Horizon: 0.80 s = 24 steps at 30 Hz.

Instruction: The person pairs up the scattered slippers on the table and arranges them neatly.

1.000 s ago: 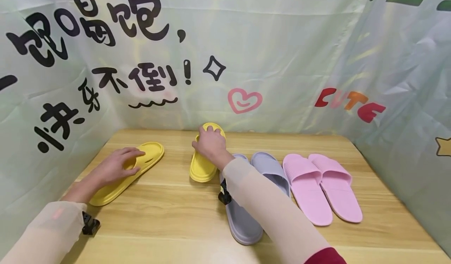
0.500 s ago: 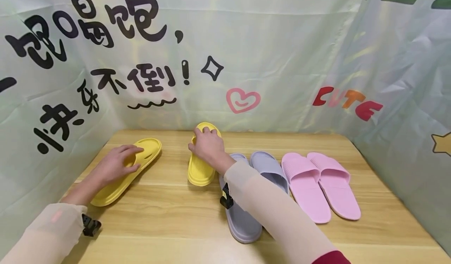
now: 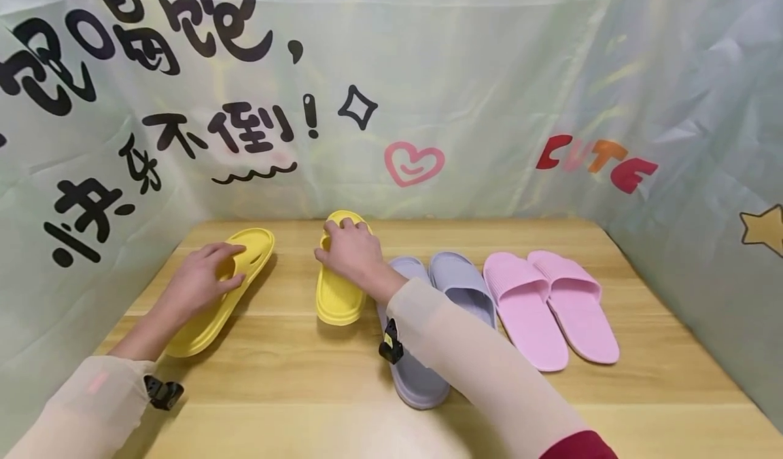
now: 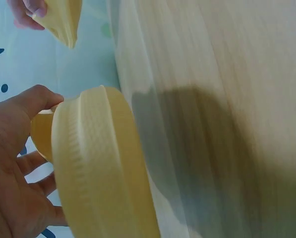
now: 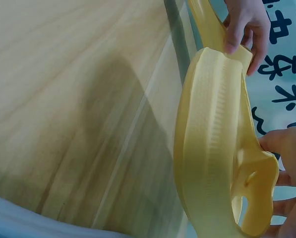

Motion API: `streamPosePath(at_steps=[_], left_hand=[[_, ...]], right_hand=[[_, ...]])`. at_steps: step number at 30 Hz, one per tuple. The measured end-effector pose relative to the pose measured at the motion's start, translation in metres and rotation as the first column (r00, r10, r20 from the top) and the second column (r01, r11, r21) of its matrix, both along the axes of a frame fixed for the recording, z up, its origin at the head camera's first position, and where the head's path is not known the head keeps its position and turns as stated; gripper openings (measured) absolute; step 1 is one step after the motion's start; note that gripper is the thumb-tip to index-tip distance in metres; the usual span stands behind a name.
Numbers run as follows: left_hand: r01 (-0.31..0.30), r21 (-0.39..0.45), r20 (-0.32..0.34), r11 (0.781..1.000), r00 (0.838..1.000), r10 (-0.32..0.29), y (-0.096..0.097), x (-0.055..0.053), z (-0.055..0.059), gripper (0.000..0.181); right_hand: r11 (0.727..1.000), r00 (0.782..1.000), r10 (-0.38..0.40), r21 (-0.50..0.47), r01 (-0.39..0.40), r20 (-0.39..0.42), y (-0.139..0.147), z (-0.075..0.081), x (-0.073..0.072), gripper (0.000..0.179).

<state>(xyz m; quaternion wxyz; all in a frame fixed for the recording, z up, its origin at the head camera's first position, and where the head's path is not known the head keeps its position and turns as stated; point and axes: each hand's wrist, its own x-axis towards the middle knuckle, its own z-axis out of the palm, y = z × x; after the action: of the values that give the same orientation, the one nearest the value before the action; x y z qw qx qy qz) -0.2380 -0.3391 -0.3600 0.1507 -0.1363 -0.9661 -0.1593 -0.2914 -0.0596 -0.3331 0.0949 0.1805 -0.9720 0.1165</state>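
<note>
My left hand point(image 3: 198, 279) grips a yellow slipper point(image 3: 198, 326) by its strap, at the left of the wooden table. In the left wrist view the thumb presses on that slipper's strap point(image 4: 41, 134), and a shadow lies on the wood beside it, apart from the sole. Farther back, my right hand point(image 3: 355, 251) holds the other yellow slipper point(image 3: 339, 299) by the strap, its heel pointing toward me. The right wrist view shows this slipper's sole point(image 5: 207, 139) from the side, raised over the table. Both slippers point their toes to the back wall.
A pair of grey slippers point(image 3: 467, 279) stands in the middle of the table point(image 3: 293, 404), partly covered by my right forearm. To their right lies a pair of pink slippers point(image 3: 526, 313). Printed cloth point(image 3: 489, 71) encloses the back and sides.
The left slipper has risen off the table and turned slightly more upright in view. My right hand has carried its slipper left, away from the grey pair. The head view has shifted a little.
</note>
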Motion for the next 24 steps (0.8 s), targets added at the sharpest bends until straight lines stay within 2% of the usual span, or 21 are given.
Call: streamPosePath(at_steps=[6, 12, 24], left_hand=[[-0.03, 0.003, 0.001, 1.0, 1.0, 0.03, 0.005, 0.006, 0.001, 0.049], [-0.032, 0.004, -0.014, 0.999, 0.999, 0.032, 0.012, 0.01, 0.0, 0.05], [-0.045, -0.002, 0.012, 0.999, 0.999, 0.045, 0.033, 0.015, 0.005, 0.051]], right_hand=[[1.0, 1.0, 0.012, 0.011, -0.013, 0.015, 0.001, 0.002, 0.007, 0.054], [1.0, 0.999, 0.008, 0.014, -0.009, 0.034, 0.002, -0.001, 0.017, 0.053], [0.999, 1.0, 0.014, 0.037, -0.015, 0.012, 0.008, -0.005, 0.029, 0.055]])
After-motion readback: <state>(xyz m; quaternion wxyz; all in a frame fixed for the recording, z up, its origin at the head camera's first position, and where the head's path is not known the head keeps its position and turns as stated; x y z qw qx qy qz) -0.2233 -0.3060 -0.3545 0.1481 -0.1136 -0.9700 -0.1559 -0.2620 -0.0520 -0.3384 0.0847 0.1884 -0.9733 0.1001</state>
